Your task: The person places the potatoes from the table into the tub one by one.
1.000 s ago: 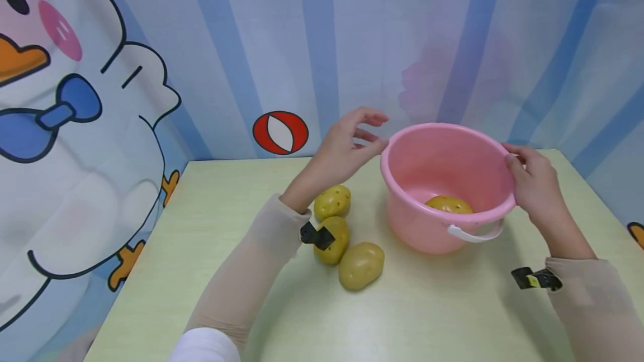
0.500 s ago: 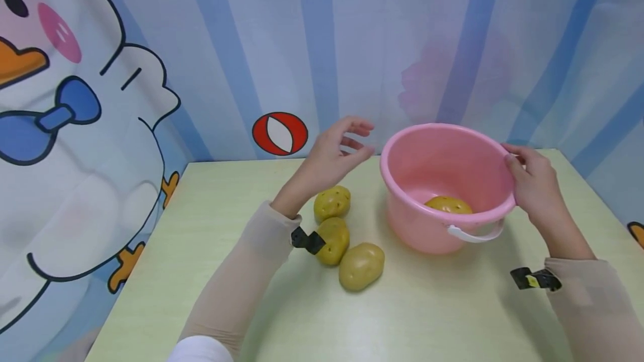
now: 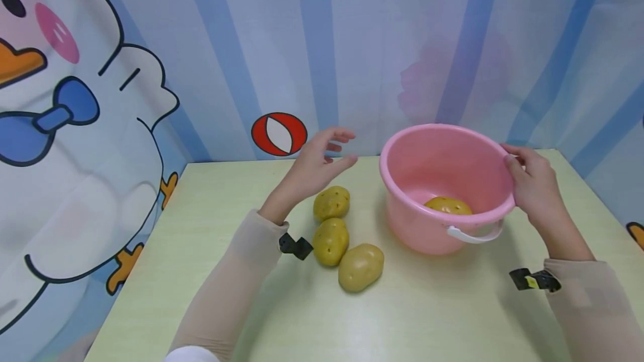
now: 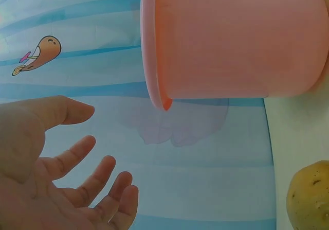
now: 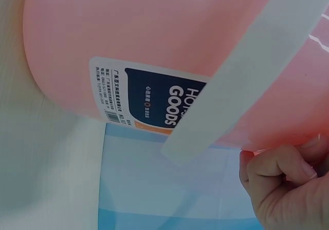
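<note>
A pink bucket (image 3: pixel 422 228) stands on the right half of the table, with one potato (image 3: pixel 448 205) inside. My right hand (image 3: pixel 537 183) grips its right rim, thumb on the inner side; the right wrist view shows those curled fingers (image 5: pixel 280 163) at the rim. My left hand (image 3: pixel 317 163) is in the air left of the bucket, fingers apart and holding nothing. Below and beside it, three potatoes lie in a chain: a far one (image 3: pixel 332 203), a middle one (image 3: pixel 331 242) and a near, paler one (image 3: pixel 361 267). The left wrist view shows bare fingertips (image 4: pixel 105 165) away from the bucket wall.
A white handle (image 3: pixel 475 234) hangs down at the bucket's near side. A label (image 5: pixel 149 96) is stuck on its wall. Behind the pale table (image 3: pixel 427 317) hangs a striped blue cloth (image 3: pixel 382 43) with a cartoon duck on the left.
My left hand has moved left and slightly down, away from the bucket's rim, toward the space above the far potato. The right hand and the bucket have stayed put.
</note>
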`<state>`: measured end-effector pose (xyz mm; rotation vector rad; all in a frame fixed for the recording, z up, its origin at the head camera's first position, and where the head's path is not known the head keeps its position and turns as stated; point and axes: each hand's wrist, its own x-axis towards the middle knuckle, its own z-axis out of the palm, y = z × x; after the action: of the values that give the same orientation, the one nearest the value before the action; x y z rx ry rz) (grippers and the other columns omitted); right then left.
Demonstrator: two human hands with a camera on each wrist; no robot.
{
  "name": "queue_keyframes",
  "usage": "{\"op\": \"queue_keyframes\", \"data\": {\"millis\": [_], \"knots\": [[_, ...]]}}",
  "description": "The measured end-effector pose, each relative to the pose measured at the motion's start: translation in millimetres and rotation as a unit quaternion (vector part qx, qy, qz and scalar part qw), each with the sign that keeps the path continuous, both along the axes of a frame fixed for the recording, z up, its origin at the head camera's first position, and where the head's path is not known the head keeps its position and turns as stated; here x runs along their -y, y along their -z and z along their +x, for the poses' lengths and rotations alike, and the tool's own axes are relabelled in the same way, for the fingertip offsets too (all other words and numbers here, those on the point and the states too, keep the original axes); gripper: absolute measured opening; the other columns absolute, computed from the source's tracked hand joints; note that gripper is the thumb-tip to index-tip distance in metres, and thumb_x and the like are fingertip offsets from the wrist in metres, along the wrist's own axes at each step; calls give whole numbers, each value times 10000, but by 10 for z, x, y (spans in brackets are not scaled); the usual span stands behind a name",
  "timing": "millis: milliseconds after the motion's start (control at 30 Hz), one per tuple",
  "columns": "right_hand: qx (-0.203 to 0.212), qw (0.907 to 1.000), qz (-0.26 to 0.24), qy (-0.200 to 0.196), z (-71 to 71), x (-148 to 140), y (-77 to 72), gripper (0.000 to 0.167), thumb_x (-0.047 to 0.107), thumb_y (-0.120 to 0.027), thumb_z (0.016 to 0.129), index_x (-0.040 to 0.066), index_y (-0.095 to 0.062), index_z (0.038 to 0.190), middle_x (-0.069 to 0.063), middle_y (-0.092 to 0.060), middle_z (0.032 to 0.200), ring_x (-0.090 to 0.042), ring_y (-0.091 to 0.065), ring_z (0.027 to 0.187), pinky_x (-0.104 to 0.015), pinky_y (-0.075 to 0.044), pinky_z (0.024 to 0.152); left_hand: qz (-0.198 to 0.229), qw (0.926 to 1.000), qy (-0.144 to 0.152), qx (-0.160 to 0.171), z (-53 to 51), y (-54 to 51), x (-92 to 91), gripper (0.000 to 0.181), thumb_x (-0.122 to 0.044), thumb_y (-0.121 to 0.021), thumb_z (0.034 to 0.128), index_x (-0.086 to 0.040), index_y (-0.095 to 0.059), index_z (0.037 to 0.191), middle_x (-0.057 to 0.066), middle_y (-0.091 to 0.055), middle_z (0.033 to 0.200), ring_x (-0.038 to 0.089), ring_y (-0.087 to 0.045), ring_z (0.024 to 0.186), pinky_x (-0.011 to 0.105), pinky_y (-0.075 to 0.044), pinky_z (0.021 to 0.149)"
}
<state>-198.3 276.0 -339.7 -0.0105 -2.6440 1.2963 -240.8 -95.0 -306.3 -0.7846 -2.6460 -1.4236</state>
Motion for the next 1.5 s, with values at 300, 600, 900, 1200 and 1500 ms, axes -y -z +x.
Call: {"op": "queue_keyframes", "data": {"millis": [300,600,900,1200,1500], "knots": [[-20,10000,-5,26,8,9,-5,553,305,-283,1094,-51,-323,1515,-274,-480,1160,-78,-569,669,-248,-519,516,-62,9999,-115,35,-21,102,105,411,-250,-653,973,-153,-539,1356,32,-528,1325,219,-536,1182,435,-470,971],[-35,10000,-5,34,10,7,-6,549,300,-280,1094,-46,-321,1518,-274,-476,1175,-73,-566,665,-242,-518,518,-262,9990,-218,281,-31,207,204,469,-252,-668,964,-119,-516,1387,64,-506,1364,259,-503,1218,455,-473,983],[-52,10000,-56,45,12,10,-9,546,295,-285,1094,-51,-326,1514,-278,-477,1184,-65,-569,675,-233,-521,525,-472,9971,-345,495,-60,382,290,490,-262,-675,960,-139,-500,1401,75,-481,1392,280,-478,1239,478,-459,992],[-40,9999,-104,34,15,1,7,550,299,-284,1093,-48,-322,1517,-288,-474,1199,-58,-572,672,-239,-527,523,-538,9951,-469,682,-62,508,368,516,-263,-687,951,-114,-489,1404,105,-462,1409,303,-473,1250,488,-467,986],[-84,9999,-137,28,13,2,11,549,300,-288,1093,-49,-324,1516,-280,-474,1189,-56,-572,681,-235,-528,526,-608,9921,-576,934,-76,619,407,505,-275,-684,952,-135,-497,1400,112,-473,1395,320,-471,1247,463,-483,972]]}}
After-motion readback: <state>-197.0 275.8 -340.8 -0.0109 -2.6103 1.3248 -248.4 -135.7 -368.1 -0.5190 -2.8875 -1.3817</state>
